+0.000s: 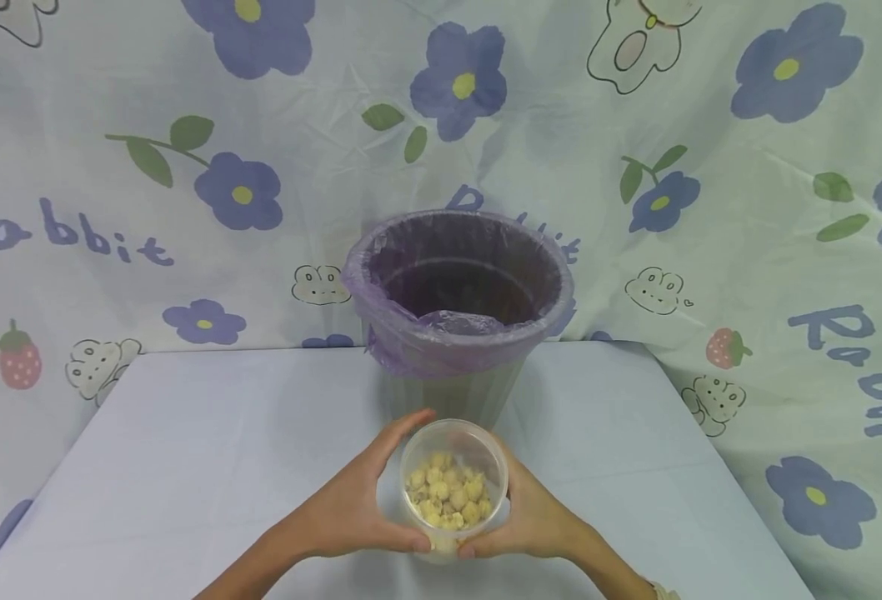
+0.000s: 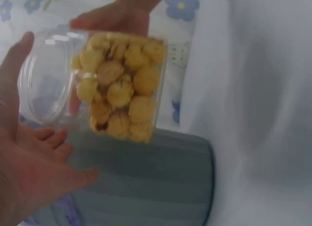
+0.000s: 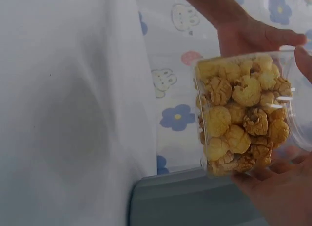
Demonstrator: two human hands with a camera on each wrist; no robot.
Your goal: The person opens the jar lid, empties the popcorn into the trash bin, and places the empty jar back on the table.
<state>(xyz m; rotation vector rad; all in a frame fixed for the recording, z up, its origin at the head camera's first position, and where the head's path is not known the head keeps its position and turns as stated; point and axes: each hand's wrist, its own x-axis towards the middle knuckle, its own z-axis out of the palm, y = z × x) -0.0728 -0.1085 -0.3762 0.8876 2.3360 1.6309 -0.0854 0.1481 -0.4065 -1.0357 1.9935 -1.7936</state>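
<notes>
A clear plastic jar (image 1: 444, 548), with no lid on its mouth in the head view, holds yellow-brown balls of popcorn (image 1: 448, 492). My left hand (image 1: 358, 500) holds it from the left, its thumb against the near side and its index finger stretched along the far side. From the right, my right hand (image 1: 534, 508) grips the jar, thumb near the other thumb and fingers behind the wall. Both wrist views show popcorn (image 2: 119, 87) packed against the clear side. Just beyond the jar stands a grey trash bin (image 1: 448, 400) lined with a thin purple bag (image 1: 441, 354).
The bin is on a table covered in white cloth (image 1: 223, 450), close to its back edge. Behind and at the sides hangs a curtain (image 1: 321, 192) printed with blue flowers, rabbits and strawberries.
</notes>
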